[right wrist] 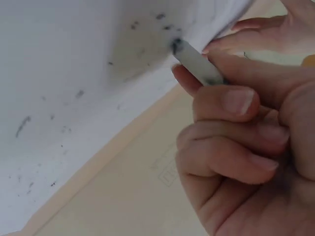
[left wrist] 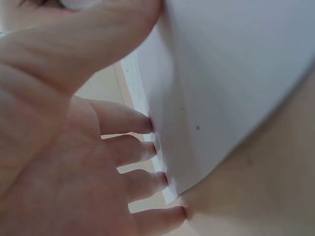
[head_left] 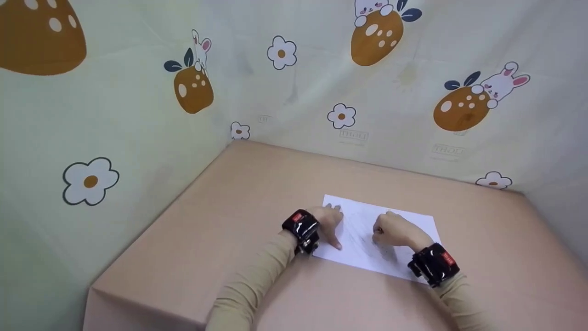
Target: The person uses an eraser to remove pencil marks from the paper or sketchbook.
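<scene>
A white sheet of paper (head_left: pixel 353 258) lies on the table under both hands, with faint grey pencil smudges (head_left: pixel 359 232) across its middle. My left hand (head_left: pixel 330 223) rests on the sheet's left part, thumb and fingers spread; in the left wrist view its fingertips (left wrist: pixel 161 179) press near the paper's edge. Over the right half of the sheet, my right hand (head_left: pixel 396 230) grips a small white eraser (right wrist: pixel 197 65) between thumb and fingers. The eraser's blackened tip meets the paper. Dark eraser crumbs (right wrist: pixel 79 93) are scattered around it in the right wrist view.
A peach cloth covers the table (head_left: pixel 220 216), whose front left corner shows. Pale curtains (head_left: pixel 138 133) printed with rabbits, flowers and orange fruit hang along the left and back edges. Black wrist cameras (head_left: pixel 301 228) are strapped on both forearms.
</scene>
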Motion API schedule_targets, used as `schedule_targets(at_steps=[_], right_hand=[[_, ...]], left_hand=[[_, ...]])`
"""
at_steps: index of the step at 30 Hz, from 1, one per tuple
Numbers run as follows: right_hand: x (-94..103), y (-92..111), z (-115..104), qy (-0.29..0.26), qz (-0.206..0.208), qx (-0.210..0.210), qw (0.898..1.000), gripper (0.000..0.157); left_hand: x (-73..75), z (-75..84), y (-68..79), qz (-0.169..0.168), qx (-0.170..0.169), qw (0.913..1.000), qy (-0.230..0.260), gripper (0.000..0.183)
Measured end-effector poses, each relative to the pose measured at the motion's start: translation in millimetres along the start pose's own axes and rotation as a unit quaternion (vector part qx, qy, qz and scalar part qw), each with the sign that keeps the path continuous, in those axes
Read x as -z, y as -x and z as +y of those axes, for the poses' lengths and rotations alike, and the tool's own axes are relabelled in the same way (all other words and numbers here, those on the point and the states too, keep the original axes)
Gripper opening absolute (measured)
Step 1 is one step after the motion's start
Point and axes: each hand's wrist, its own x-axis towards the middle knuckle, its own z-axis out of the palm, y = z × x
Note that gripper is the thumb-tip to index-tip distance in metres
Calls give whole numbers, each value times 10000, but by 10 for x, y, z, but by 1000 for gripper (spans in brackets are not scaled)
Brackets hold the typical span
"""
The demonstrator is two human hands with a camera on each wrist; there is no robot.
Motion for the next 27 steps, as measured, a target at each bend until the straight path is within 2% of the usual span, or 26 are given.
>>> schedule_targets(at_steps=[2,3,6,9,12,15,19,22,27], right_hand=[[29,10,-1,-132,-231,-69,9996,28],[22,3,1,-168,-214,-97,9996,26],[-28,-37,-11,-101,153,-42,9998,23],[-46,-49,-35,40,327,6,9995,29],[5,-11,-55,92,-31,-160,9998,33],[49,16,-56,41,-358,-363,9987,29],[-9,-23,-39,-59,-41,-230,9997,20],[-43,-35,-28,-86,148,35,9998,25],[52,26,-22,-266,-616,-111,9977,32]], left_hand=[[3,-1,8,0,6,10000,-61,101],[3,-2,12,-5,30,10000,-46,101],[0,1,19,-53,76,10000,-34,101],[3,9,22,-88,88,9999,-7,102],[10,15,21,-75,43,10000,-6,101],[12,14,22,-63,27,10000,0,100],[2,10,18,-63,41,10000,0,99],[-4,10,10,-49,68,10000,-14,99],[6,9,1,-44,59,10000,-12,100]])
